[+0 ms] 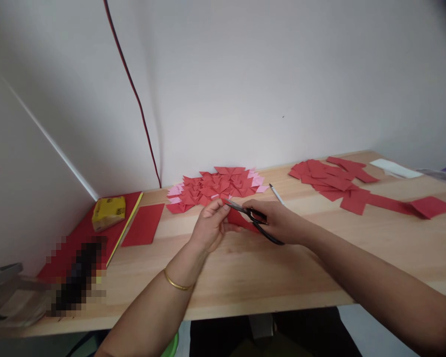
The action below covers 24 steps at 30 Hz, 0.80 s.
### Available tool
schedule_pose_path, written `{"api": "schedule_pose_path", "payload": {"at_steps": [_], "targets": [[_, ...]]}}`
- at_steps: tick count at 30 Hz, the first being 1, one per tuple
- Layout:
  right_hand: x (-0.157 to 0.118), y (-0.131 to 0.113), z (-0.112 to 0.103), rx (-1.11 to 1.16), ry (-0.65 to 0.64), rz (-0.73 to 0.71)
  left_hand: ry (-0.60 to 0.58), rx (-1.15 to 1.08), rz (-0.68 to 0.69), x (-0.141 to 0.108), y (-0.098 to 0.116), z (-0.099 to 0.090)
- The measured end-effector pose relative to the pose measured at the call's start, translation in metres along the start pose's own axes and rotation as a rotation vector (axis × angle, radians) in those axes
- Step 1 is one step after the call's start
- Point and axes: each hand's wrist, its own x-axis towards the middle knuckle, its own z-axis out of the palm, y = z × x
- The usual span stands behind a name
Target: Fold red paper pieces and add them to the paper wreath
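Note:
My left hand (210,225) pinches a piece of red paper (239,219) above the middle of the table. In my right hand (277,218) is a pair of scissors (250,214) with black handles, its blades pointing left at the paper near my left fingertips. The handles look spread apart. Part of the paper is hidden behind the scissors and my fingers. Just beyond my hands lies a heap of folded red and pink paper pieces (223,186) against the wall.
A pen (277,194) lies right of the heap. Farther right are flat red paper pieces (330,178) and a white strip (396,168). On the left are a red sheet (144,225), a yellow packet (109,213) and a blurred-out dark object (79,277). A cord (133,89) hangs down the wall.

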Motion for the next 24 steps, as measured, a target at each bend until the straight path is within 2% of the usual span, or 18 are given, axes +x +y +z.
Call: {"api": "schedule_pose_path", "payload": {"at_steps": [16,24], "targets": [[0.0000,-0.0040,-0.0016,-0.285,-0.011,0.090,0.010,0.012,-0.012,0.0014,-0.0025,-0.0027],[0.0005,0.0007,0.0011,-0.121,0.012,0.036,-0.003,0.002,-0.034,0.0020,-0.0026,-0.0047]]}}
